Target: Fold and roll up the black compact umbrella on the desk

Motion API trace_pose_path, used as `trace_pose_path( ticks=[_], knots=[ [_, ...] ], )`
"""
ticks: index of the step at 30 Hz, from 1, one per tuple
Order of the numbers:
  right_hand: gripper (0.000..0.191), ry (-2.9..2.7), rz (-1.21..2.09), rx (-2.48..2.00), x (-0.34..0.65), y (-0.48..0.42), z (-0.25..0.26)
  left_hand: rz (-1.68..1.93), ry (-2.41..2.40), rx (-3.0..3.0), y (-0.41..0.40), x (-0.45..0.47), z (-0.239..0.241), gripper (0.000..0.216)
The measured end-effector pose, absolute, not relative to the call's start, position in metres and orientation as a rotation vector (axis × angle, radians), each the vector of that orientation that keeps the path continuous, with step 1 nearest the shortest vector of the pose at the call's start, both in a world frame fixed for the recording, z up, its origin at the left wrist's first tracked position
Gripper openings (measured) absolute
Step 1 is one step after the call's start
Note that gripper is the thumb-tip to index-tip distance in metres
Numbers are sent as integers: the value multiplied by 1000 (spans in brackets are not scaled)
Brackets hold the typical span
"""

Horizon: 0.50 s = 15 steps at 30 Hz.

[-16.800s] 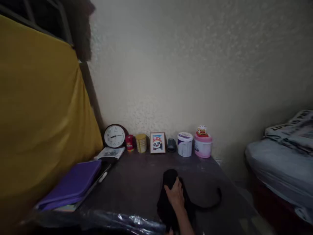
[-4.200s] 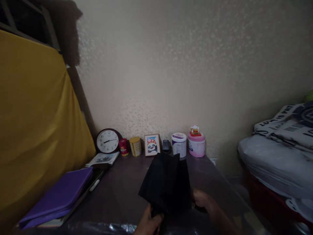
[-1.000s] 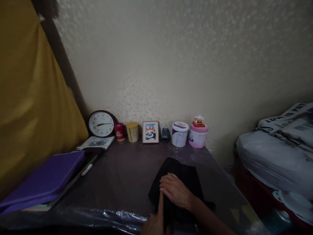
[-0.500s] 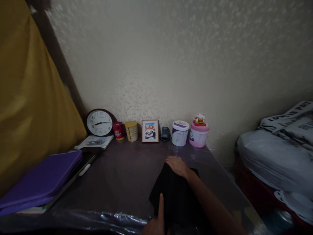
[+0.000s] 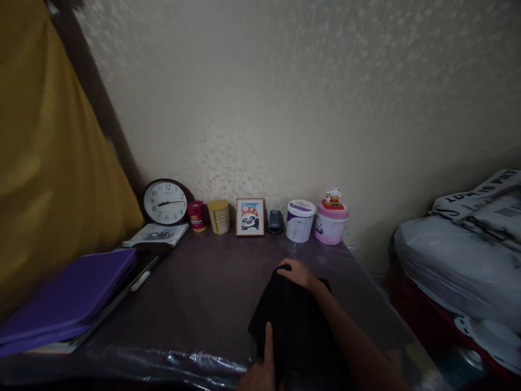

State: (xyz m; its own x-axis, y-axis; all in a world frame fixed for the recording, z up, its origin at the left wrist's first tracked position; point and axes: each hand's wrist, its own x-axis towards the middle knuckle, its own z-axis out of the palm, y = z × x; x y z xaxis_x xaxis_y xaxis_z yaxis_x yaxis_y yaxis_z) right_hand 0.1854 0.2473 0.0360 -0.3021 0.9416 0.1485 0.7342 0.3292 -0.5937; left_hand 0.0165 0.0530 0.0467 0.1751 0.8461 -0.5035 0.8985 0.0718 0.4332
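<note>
Dark plastic-covered table (image 5: 203, 293); near right, one limp black fabric item (image 5: 285, 320). Right hand (image 5: 298, 273), a second ago on its middle, now clasps its far edge, so contact spans far to near; left hand (image 5: 259, 372), apart from the right, lays one finger on its near left side, remaining grip unclear.

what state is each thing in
cloth: laid on table
right hand: gripping cloth's far edge
left hand: index finger extended
clock: propped upright, running unclear
red can: upright
yellow tin: lidded
frame: standing
dark gadget: upright
white tub: lidded
pink tub: lidded, figurine on top
purple folder: lying flat
curtain: hanging
</note>
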Motion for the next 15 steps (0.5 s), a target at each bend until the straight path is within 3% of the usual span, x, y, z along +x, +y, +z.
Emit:
trace_pose_path(
  ticks=[15],
  knots=[
    [17,-2094,570,-1537,197,253,56,-57,1629,1756,54,15,34,86]
  ],
)
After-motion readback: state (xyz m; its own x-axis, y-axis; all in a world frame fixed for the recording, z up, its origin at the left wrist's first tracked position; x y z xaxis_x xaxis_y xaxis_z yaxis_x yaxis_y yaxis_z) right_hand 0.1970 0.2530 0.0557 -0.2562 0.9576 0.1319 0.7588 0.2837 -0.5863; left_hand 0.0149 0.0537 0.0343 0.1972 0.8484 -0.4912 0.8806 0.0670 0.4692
